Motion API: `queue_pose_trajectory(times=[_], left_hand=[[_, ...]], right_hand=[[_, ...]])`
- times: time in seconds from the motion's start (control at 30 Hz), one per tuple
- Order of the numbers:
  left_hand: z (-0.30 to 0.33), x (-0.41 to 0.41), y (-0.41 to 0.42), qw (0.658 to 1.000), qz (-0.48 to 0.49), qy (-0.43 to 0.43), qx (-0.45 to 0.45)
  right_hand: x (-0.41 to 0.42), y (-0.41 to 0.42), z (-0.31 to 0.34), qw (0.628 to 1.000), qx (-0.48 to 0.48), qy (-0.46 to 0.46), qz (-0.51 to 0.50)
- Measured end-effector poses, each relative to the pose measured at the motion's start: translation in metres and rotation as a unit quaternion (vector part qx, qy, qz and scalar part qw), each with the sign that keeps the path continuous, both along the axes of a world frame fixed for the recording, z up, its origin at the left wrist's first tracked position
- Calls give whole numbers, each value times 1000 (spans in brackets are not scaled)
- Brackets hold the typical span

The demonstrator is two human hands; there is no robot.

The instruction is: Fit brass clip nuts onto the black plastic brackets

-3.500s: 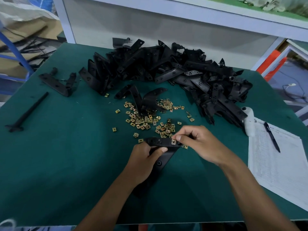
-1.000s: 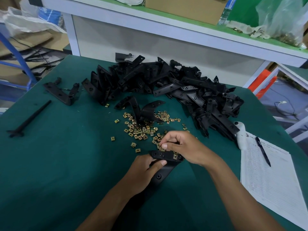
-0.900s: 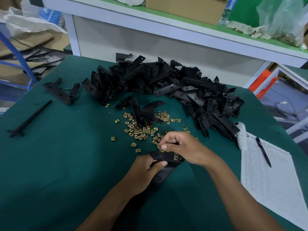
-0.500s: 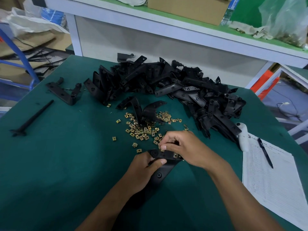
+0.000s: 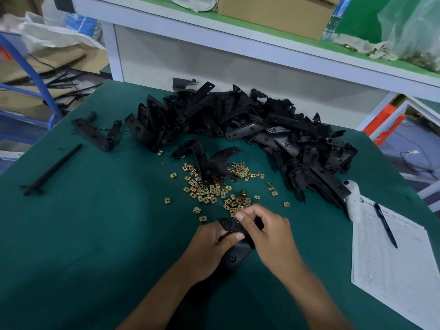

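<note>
A black plastic bracket [image 5: 235,254] lies on the green table [image 5: 100,234] near its front. My left hand [image 5: 209,248] grips it from the left, thumb across its top. My right hand [image 5: 266,234] is curled over the bracket's upper end, its fingertips pinched at the edge where a brass clip nut [image 5: 237,219] barely shows. Just beyond the hands, several loose brass clip nuts [image 5: 209,189] are scattered on the table. A big heap of black brackets [image 5: 250,129] stretches across the back.
An angled black bracket [image 5: 97,134] and a thin black rod [image 5: 51,171] lie at the left. A printed sheet [image 5: 390,263] with a pen [image 5: 385,225] and a white object [image 5: 353,201] sit at the right. A white shelf frame stands behind the table.
My right hand has drawn back from the nut pile onto the bracket's top end. My left hand keeps its hold on the bracket. The view has tilted up since 3.5 s ago.
</note>
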State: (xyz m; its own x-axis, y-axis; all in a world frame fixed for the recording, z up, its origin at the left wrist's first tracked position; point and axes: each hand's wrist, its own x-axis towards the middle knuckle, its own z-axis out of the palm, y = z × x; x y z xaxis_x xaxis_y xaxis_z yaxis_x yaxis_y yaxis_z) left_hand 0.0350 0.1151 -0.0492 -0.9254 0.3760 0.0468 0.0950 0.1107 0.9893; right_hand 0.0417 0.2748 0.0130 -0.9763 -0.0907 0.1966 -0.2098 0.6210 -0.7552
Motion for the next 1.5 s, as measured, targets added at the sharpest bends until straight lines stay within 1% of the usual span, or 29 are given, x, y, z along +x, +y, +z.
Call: queue_pose_trajectory(times=[0.07, 0.13, 0.23, 0.33, 0.5, 0.6, 0.67, 0.83, 0.93, 1.03, 1.17, 1.3, 1.4, 1.5], left_hand=[[1, 1, 0, 1000, -4, 8, -5], [2, 1, -1, 1000, -7, 17, -24], [3, 2, -1, 999, -6, 21, -29], [1, 2, -1, 999, 9, 16, -28], [1, 4, -1, 1000, 11, 7, 15], [3, 1, -4, 999, 37, 4, 35], [6, 0, -6, 997, 46, -13, 57], [6, 1, -8, 995, 62, -30, 77], [7, 1, -8, 994, 68, -39, 74], [8, 2, -6, 994, 64, -56, 69], [13, 3, -3, 997, 51, -33, 41], [33, 6, 6, 999, 34, 7, 26], [49, 5, 23, 997, -4, 73, -15], [65, 4, 54, 980, -34, 180, -84]], right_hand=[[2, -1, -4, 1000, 13, 21, -14], [3, 0, -6, 1000, 14, 17, -12], [2, 4, -6, 1000, -5, -23, 3], [3, 5, -8, 997, -45, -61, 3], [4, 12, -10, 989, -110, -100, 4], [10, 26, -13, 981, -144, -132, 0], [15, 35, -18, 977, -158, -146, -5], [24, 42, -27, 980, -153, -123, -15], [28, 43, -29, 979, -165, -120, -15], [33, 41, -31, 984, -148, -98, -19], [37, 40, -33, 992, -110, -43, -38], [46, 50, -31, 985, -157, 8, -77], [57, 65, -26, 973, -196, 45, -116], [78, 91, -18, 961, -207, 77, -169]])
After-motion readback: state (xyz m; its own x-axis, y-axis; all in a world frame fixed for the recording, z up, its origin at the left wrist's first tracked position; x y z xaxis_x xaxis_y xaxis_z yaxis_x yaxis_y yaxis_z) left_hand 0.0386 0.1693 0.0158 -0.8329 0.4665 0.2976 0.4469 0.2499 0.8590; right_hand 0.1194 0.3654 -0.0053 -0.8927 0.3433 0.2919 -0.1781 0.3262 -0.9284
